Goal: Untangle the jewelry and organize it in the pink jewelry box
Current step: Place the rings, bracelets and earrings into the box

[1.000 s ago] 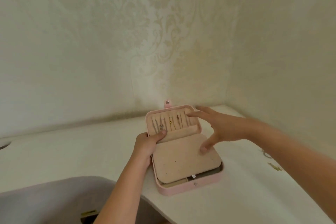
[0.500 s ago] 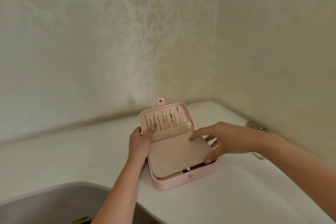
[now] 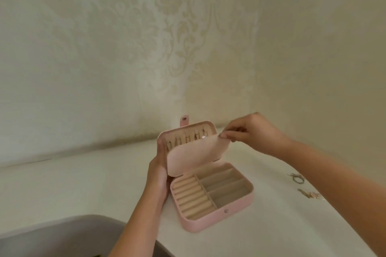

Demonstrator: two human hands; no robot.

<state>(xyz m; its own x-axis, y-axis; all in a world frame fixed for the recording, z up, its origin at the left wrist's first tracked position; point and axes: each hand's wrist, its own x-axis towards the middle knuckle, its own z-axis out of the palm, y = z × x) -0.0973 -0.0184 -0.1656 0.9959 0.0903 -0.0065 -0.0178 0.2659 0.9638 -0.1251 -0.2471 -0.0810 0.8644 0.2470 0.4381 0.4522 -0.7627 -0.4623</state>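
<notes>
R hand (image 3: pixel 250 131) pinches flap (image 3: pixel 194 156) corner, now lifted vs 0.5 s ago, L hand (image 3: pixel 158 171) grips box (image 3: pixel 208 223) on worktop (image 3: pixel 83 183); trays (image 3: pixel 221 185) exposed, jewelry (image 3: pixel 309 194) well apart at right, prob. loading next.

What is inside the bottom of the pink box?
The pink box shows padded ring rolls on one side and long slots beside them, no jewelry visible there. The beige flap, pinched by the right hand, hides the back edge.
</notes>
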